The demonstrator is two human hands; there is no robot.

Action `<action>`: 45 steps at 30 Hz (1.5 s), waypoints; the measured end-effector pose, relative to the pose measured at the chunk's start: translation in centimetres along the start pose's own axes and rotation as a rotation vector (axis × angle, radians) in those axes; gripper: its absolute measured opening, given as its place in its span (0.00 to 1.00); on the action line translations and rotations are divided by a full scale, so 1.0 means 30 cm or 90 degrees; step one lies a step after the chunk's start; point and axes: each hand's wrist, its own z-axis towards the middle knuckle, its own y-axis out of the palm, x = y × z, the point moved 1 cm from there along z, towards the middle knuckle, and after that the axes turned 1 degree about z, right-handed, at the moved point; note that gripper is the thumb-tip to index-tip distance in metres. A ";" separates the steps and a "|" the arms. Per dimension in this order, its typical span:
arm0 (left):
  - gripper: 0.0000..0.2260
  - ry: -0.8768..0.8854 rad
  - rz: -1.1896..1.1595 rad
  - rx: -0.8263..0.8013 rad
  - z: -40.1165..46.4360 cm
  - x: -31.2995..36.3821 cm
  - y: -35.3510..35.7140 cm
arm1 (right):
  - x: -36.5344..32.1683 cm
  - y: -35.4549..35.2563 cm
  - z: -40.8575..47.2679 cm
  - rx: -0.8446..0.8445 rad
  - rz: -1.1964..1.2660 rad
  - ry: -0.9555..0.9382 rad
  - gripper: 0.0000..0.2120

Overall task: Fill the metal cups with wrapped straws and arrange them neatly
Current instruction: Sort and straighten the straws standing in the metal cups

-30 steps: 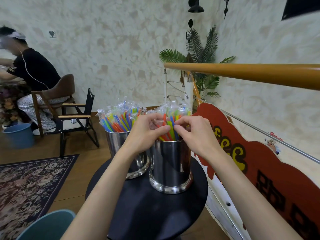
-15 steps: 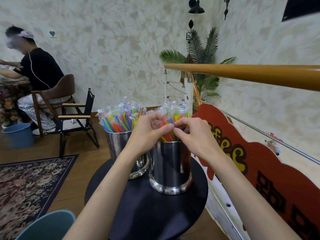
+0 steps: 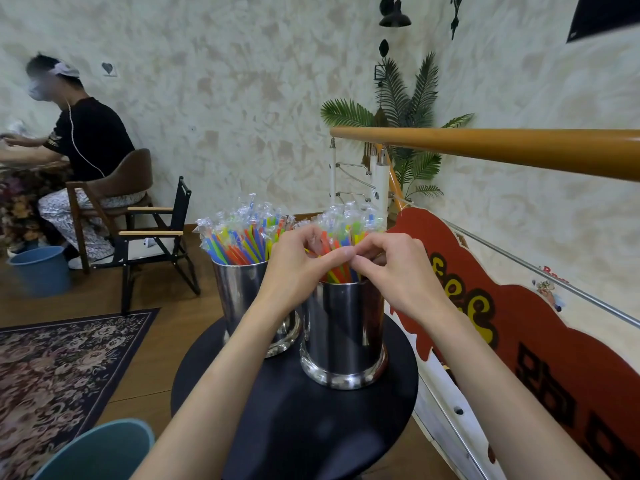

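Two shiny metal cups stand on a small round black table [image 3: 311, 427]. The left cup [image 3: 239, 296] is packed with colourful wrapped straws [image 3: 242, 237]. The right cup [image 3: 344, 337] also holds a bundle of wrapped straws [image 3: 346, 223]. My left hand [image 3: 294, 271] and my right hand [image 3: 391, 271] curl round that bundle from both sides just above the rim, their thumb tips meeting at the front. The lower part of the bundle is hidden behind my hands.
A wooden handrail [image 3: 502, 150] and a red sign board [image 3: 519, 341] run along the right. A teal bin [image 3: 100, 452] sits at the lower left beside a patterned rug [image 3: 59, 368]. A folding chair [image 3: 156, 237], a blue bucket [image 3: 41, 268] and a seated person [image 3: 79, 140] are further left.
My hands have closed in a little tighter round the right cup's straws, and the thumbs now touch. The cups have not moved.
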 end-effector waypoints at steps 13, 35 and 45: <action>0.18 -0.013 -0.019 -0.011 -0.006 0.007 -0.003 | -0.008 -0.008 -0.007 -0.002 0.037 0.025 0.08; 0.06 -0.014 -0.034 -0.099 -0.006 0.011 -0.035 | -0.010 0.006 -0.004 -0.019 0.011 0.008 0.05; 0.09 -0.006 -0.040 -0.084 -0.005 0.011 -0.016 | -0.006 -0.005 -0.001 0.003 0.074 0.038 0.08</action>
